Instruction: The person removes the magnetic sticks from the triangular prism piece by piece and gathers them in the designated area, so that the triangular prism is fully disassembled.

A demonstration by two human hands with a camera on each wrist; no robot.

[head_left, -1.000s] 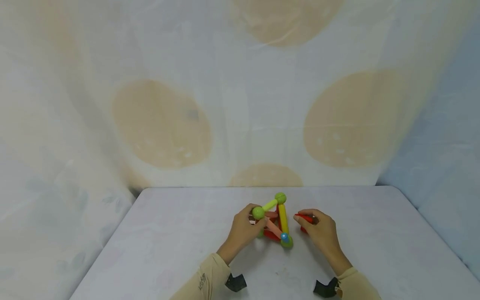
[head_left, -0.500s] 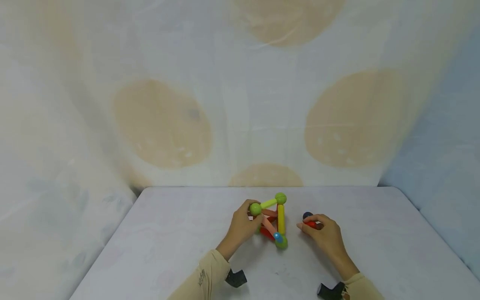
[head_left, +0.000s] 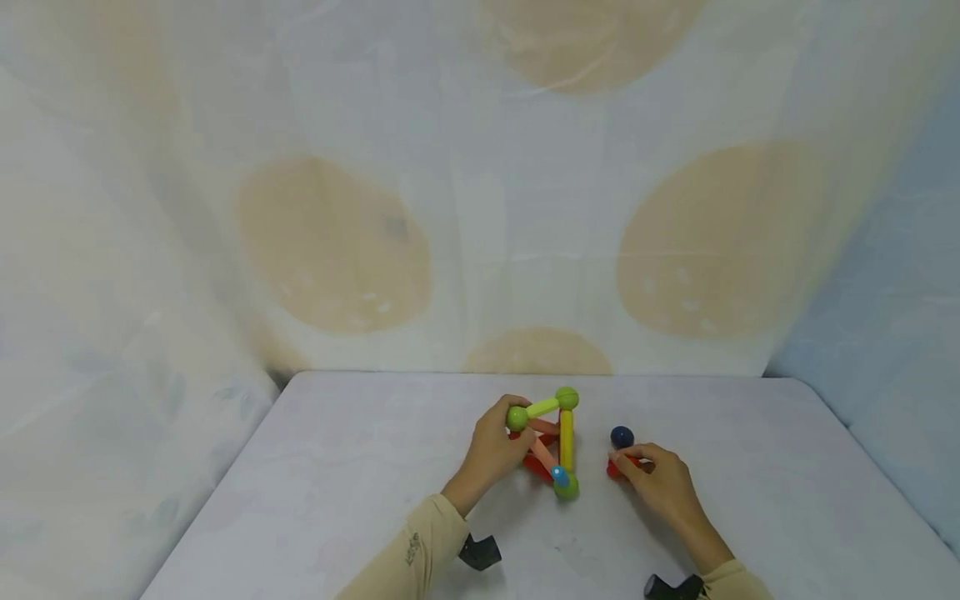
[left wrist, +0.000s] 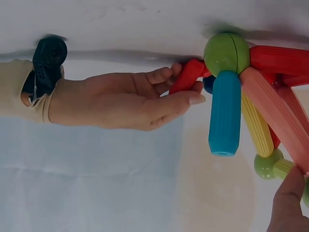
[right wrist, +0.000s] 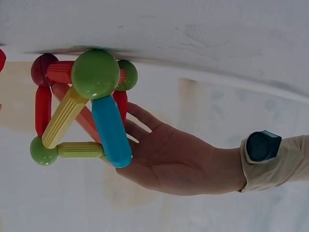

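Judged about midway through taking apart a small frame of rods and balls; 1 red rod and 1 dark blue ball already off, the rest standing joined.

On the left: left hand (head_left: 491,450) at the left side of the rod frame (head_left: 546,446), near the middle of the desk (head_left: 337,492); fingers curled round the frame from behind, holding it steady, with a fingertip near the green ball (head_left: 517,417) at the upper left corner; seen clearly from the right wrist view, where the palm sits behind the rods (right wrist: 164,159).

In the middle: frame looking like a little pyramid of ribbed plastic rods; yellow-green rod (head_left: 542,408) running from the left green ball to the top green ball (head_left: 567,397); yellow rod (head_left: 566,440) going down to a third green ball (head_left: 566,487) at the near corner; short blue rod (left wrist: 224,113) attached to that near ball by 1 end only, other end free; salmon and red rods crossing inside and below; a dark red ball (right wrist: 42,69) at the far corner, partly hidden.

On the right: dark blue ball (head_left: 622,436) lying alone on the desk, just beside the frame, apart from it; right hand (head_left: 663,487) in front of this ball, fingers (left wrist: 186,100) pinching the loose red rod (head_left: 617,467) near its end; rod low over the desk, cannot tell if touching it.

Left to do, as it seems: about 7 rods and 4 balls to separate.
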